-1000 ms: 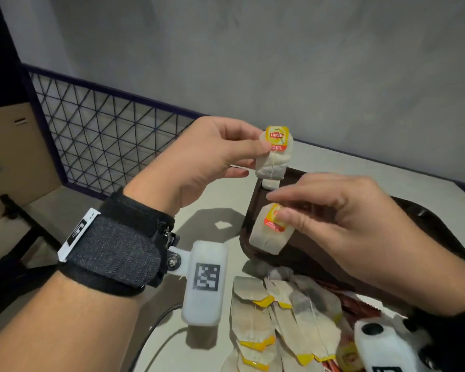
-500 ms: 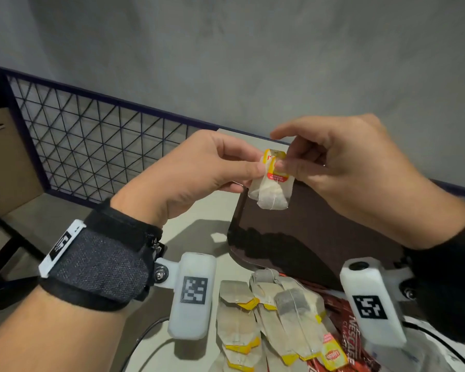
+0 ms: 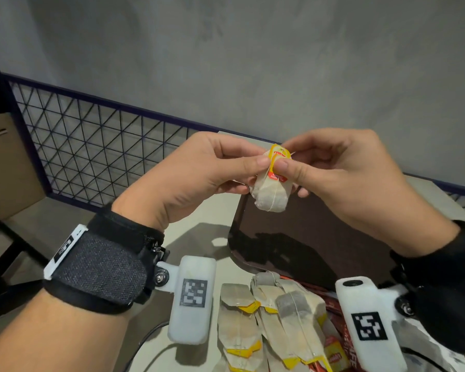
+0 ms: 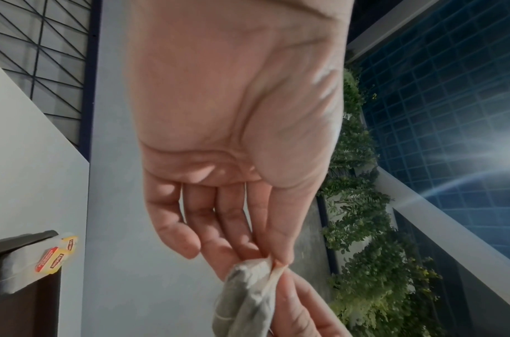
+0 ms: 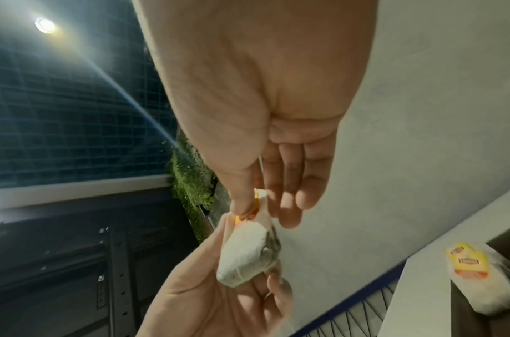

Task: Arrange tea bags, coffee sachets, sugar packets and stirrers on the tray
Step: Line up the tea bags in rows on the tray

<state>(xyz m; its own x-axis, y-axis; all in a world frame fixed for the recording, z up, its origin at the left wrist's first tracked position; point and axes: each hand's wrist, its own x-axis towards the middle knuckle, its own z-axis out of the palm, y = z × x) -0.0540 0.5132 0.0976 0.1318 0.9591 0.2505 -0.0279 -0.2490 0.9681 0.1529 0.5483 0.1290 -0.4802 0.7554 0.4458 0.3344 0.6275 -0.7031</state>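
Above the tray, both hands pinch a pale, yellow-tagged tea bag.

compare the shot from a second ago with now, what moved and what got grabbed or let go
The right hand rose from low over the tray, bringing its tea bag up against the one in the left hand. Both hands now pinch the paired tea bags together at the yellow tags. Nothing was let go. The left hand stayed raised, and the loose tea bags on the table did not move.
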